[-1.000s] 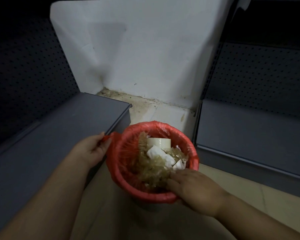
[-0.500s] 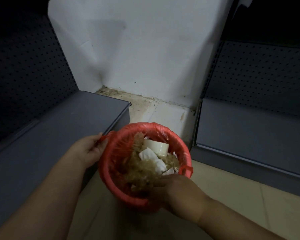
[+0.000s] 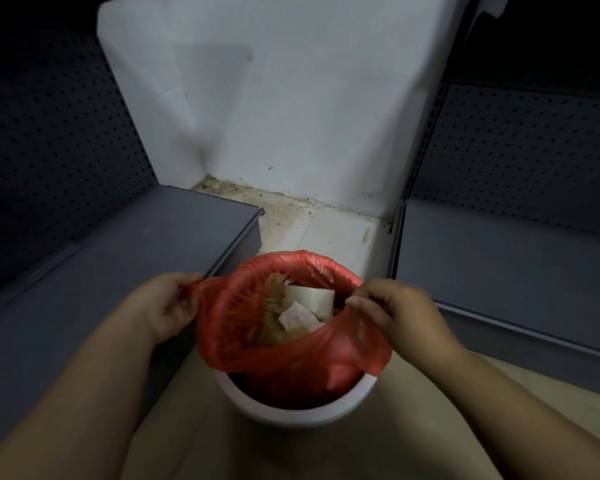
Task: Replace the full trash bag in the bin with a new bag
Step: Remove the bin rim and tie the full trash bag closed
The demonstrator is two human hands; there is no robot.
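A: Where's the bag rn?

B: The thin red plastic trash bag (image 3: 257, 344) sits in the round white plastic bin (image 3: 302, 408) on the pale tile floor (image 3: 329, 233), btwn two dark grey metal shelves. Near edge of the bag is off the rim and hangs over the opening; far edge looks wrapped over the rim, tho I can't see under it.

A: And the hands?

B: Left hand (image 3: 165, 306) pinches the bag's left edge, fingers curled on the plastic, just beside the left shelf (image 3: 118, 258) corner. Right hand (image 3: 394, 311) pinches the bag's right edge btwn thumb and fingers, w/ a flap of red plastic draped below it.

A: What's inside?

B: A white roll of tape (image 3: 309, 296), crumpled white paper (image 3: 297, 317), and brownish clear plastic scraps (image 3: 274, 327), up near the top.

A: Behind it?

B: White wall (image 3: 274, 116), grubby where it meets the floor. Perforated back panels on both shelves.
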